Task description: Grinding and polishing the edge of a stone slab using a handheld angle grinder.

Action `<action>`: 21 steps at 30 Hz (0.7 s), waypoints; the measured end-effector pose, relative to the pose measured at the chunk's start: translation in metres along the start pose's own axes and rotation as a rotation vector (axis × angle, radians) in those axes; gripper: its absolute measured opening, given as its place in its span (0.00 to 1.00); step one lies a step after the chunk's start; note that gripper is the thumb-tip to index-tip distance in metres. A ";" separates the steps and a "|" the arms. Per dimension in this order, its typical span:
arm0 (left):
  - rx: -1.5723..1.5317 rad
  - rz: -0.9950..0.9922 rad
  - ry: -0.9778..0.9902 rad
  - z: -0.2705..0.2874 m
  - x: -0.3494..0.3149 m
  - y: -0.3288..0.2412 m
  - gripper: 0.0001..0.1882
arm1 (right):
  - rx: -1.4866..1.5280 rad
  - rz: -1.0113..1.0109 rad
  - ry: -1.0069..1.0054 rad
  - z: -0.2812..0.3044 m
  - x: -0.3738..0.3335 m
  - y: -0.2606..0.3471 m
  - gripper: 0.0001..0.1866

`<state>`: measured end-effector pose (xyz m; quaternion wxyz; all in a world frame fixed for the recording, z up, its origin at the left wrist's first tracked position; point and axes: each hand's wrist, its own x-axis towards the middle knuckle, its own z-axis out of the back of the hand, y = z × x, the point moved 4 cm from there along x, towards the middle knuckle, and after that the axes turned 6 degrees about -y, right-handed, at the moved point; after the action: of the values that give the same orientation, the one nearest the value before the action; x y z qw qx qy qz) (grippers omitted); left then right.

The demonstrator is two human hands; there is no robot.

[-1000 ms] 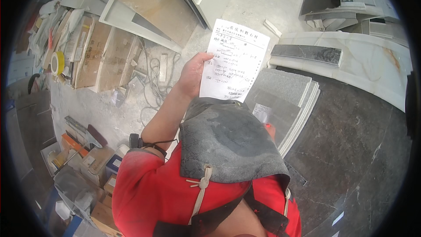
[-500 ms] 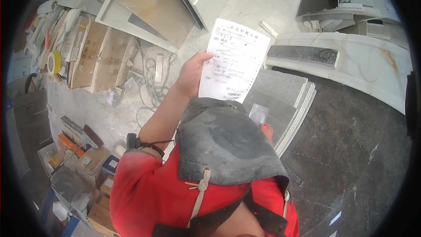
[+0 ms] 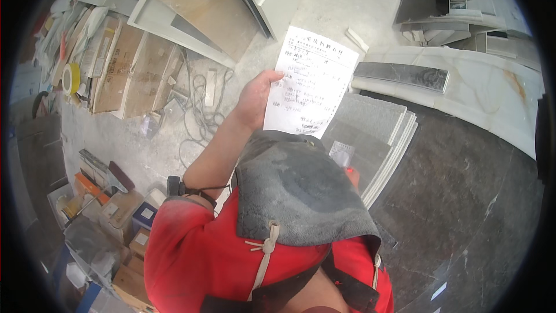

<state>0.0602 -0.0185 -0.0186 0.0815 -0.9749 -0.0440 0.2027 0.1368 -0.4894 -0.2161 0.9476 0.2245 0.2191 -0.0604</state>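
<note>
My left hand (image 3: 258, 99) grips a white sheet of paper (image 3: 304, 84) by its left edge, thumb on the front. The paper carries a printed heading and handwritten lines. Most of my right hand (image 3: 353, 177) is hidden behind the grey apron (image 3: 304, 188); what shows looks closed, with a small bright orange-red thing at the fingers that I cannot make out. Just beyond that hand, a small printed slip (image 3: 341, 154) lies over the stacked grey slabs (image 3: 370, 119). Whether the hand touches the slip, I cannot tell.
Dark stone slab (image 3: 457, 197) spreads at the right, below a white veined slab (image 3: 480, 75) bearing a dark strip (image 3: 405, 75). Leaning boards (image 3: 202, 11), cardboard (image 3: 136, 75) and a yellow tape roll (image 3: 71, 79) stand left. Cable (image 3: 197, 104) coils on the floor near several boxes (image 3: 121, 214).
The sheet and my left hand sit very slightly lower in view. My right hand shows a little less beyond the apron. Both holds look the same.
</note>
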 end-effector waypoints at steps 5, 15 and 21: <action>0.086 -0.013 -0.089 0.000 -0.006 -0.006 0.30 | -0.003 -0.027 0.010 -0.001 -0.002 0.009 0.16; 0.030 -0.009 -0.025 0.009 0.001 -0.015 0.29 | -0.010 -0.054 0.047 -0.001 0.006 0.025 0.15; 0.009 -0.003 -0.044 0.005 0.003 -0.019 0.28 | -0.058 -0.029 0.042 -0.004 0.011 0.035 0.17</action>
<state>0.0600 0.0015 -0.0208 0.0853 -0.9698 -0.0463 0.2240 0.1529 -0.4562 -0.2103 0.9479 0.1950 0.2438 -0.0632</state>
